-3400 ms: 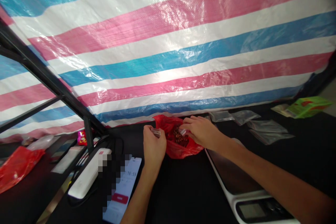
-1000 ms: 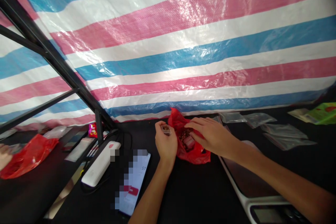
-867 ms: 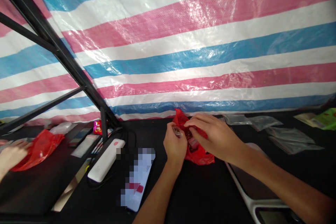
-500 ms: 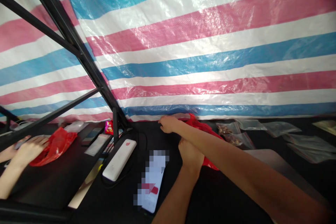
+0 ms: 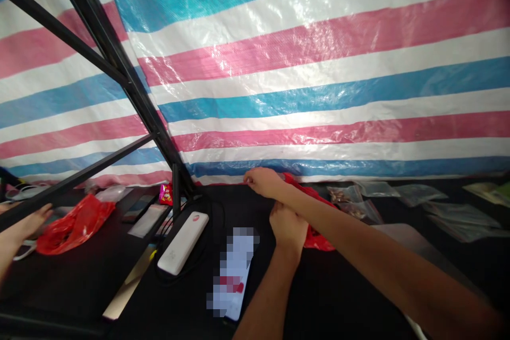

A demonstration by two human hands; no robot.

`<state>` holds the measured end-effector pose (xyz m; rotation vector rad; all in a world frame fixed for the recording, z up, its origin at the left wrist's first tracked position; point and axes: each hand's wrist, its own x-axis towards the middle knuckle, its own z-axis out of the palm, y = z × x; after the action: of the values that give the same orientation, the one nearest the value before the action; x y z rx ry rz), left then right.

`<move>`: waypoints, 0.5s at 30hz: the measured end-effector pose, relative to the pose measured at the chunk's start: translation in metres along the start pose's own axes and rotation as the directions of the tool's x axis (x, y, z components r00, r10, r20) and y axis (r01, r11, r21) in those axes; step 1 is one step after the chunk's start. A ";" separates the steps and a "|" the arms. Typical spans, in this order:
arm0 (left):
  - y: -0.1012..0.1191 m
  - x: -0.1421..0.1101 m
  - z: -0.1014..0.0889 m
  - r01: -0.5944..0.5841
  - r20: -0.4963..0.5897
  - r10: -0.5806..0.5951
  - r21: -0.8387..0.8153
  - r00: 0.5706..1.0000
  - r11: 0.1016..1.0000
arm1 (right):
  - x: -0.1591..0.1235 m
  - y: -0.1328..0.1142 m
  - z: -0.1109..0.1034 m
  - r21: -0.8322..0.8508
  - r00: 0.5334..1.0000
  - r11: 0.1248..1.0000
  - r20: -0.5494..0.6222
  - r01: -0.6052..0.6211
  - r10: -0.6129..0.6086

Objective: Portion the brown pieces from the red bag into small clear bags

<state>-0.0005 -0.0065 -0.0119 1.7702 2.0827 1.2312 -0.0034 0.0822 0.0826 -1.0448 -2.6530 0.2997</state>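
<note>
My right forearm crosses over my left wrist area from the right. At its end my right hand is closed in a pinch near the foot of the striped sheet; anything between its fingertips is too small to make out. Below it, my left hand is curled closed against a red plastic bag. Its fingers are mostly hidden behind my right arm, so what they hold does not show. The bag lies crumpled on the black table, partly covered by both arms. A phone with a lit screen lies left of my left forearm.
A white power bank with cables sits beside a black metal frame. Several clear zip bags lie at the right, one holding small brownish pieces. Far left, another person's hand is near another red bag.
My right hand has risen slightly, its fingers still together. My left hand stays nearly in place. The other person's hand has drawn back left from their red bag.
</note>
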 end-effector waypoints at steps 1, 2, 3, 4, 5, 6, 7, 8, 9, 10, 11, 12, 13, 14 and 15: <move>0.001 0.001 -0.003 0.008 -0.024 -0.008 0.010 1.000 1.000 | -0.016 0.007 -0.012 0.013 0.997 1.000 -0.070 -0.010 0.010; 0.001 0.002 -0.005 0.018 -0.056 -0.017 0.008 0.998 1.000 | -0.034 0.014 -0.023 0.024 0.991 1.000 -0.130 -0.020 0.023; 0.001 0.003 -0.008 0.023 -0.094 -0.024 -0.008 0.995 1.000 | -0.055 0.023 -0.033 0.034 0.982 0.999 -0.183 -0.037 0.043; 0.002 0.004 -0.010 0.022 -0.132 -0.027 -0.036 0.991 0.999 | -0.075 0.032 -0.040 0.042 0.972 0.997 -0.223 -0.061 0.069; 0.002 0.005 -0.012 0.016 -0.174 -0.028 -0.067 0.984 0.998 | -0.095 0.040 -0.044 0.058 0.965 0.996 -0.248 -0.072 0.084; 0.003 0.005 -0.013 0.012 -0.216 -0.033 -0.097 0.976 0.995 | -0.114 0.048 -0.046 0.116 0.966 0.992 -0.249 -0.042 0.070; 0.004 0.005 -0.014 0.003 -0.247 -0.035 -0.128 0.968 0.992 | -0.130 0.054 -0.046 0.173 0.974 0.985 -0.222 -0.009 0.047; 0.005 0.005 -0.014 -0.016 -0.268 -0.028 -0.159 0.963 0.987 | -0.143 0.059 -0.044 0.207 0.980 0.978 -0.194 0.010 0.031; 0.007 0.003 -0.014 -0.040 -0.281 -0.016 -0.193 0.960 0.980 | -0.154 0.062 -0.043 0.218 0.978 0.976 -0.204 0.010 0.035; 0.008 0.002 -0.014 -0.075 -0.283 0.005 -0.236 0.959 0.969 | -0.163 0.063 -0.042 0.228 0.973 0.973 -0.228 0.020 0.034; 0.010 0.000 -0.014 -0.115 -0.276 0.033 -0.285 0.961 0.951 | -0.170 0.062 -0.042 0.245 0.963 0.969 -0.266 0.029 0.039; 0.012 -0.003 -0.014 -0.151 -0.263 0.060 -0.338 0.963 0.929 | -0.176 0.059 -0.043 0.269 0.949 0.962 -0.312 0.045 0.043; 0.014 -0.005 -0.013 -0.181 -0.243 0.088 -0.390 0.966 0.903 | -0.182 0.055 -0.046 0.299 0.937 0.952 -0.348 0.071 0.040; 0.016 -0.008 -0.012 -0.201 -0.221 0.113 -0.433 0.969 0.879 | -0.187 0.050 -0.049 0.331 0.929 0.939 -0.369 0.096 0.035; 0.018 -0.011 -0.011 -0.218 -0.199 0.139 -0.464 0.970 0.859 | -0.192 0.044 -0.053 0.353 0.927 0.928 -0.375 0.123 0.019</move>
<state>0.0101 -0.0219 0.0022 1.6914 1.5016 1.8081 0.1768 -0.0138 0.0855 -0.8104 -2.1679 0.5126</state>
